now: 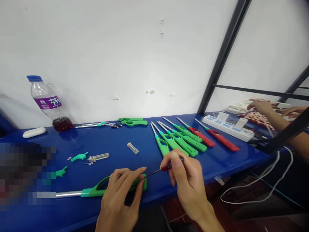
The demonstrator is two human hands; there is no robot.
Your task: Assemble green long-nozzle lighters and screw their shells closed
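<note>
My left hand (118, 199) lies over a green long-nosed gas lighter (93, 192) near the table's front edge, its thumb and fingertips pinching the handle end. Part of the lighter's body is hidden under that hand. In my right hand (189, 190) is a screwdriver (166, 166) with a dark red handle. Its thin shaft points left, and the tip reaches the lighter's handle end by my left fingertips. Beyond my left hand lie two clear fuel tanks (98, 157) (132, 148) and small green trigger pieces (79, 157) (61, 171).
Several green lighters (178, 143) and two red ones (223, 140) lie fanned at the right. Behind are metal rods (89, 125) and green shells (134, 121). A drink bottle (49, 103), white case (34, 132), power strip (228, 127) and rack post (223, 54) surround them. Another person's hand (262, 106) works far right.
</note>
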